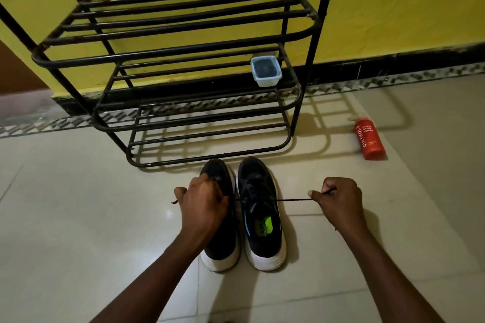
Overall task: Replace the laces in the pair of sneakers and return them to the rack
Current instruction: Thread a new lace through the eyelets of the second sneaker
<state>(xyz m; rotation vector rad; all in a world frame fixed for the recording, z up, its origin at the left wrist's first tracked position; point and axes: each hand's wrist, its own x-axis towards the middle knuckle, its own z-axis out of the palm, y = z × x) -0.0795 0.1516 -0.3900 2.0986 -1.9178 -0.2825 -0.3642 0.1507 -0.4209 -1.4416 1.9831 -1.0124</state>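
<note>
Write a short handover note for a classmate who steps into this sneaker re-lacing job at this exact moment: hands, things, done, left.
Left hand: grips one end of the black lace, above the left sneaker.
Right hand: pinches the other end, with the lace taut across the right sneaker.
Things: both sneakers stand side by side on the floor before the black metal shoe rack.
Done: the right sneaker looks threaded.
Left: tie it, check the left sneaker's lacing (hidden by the hand), and put both on the rack.
</note>
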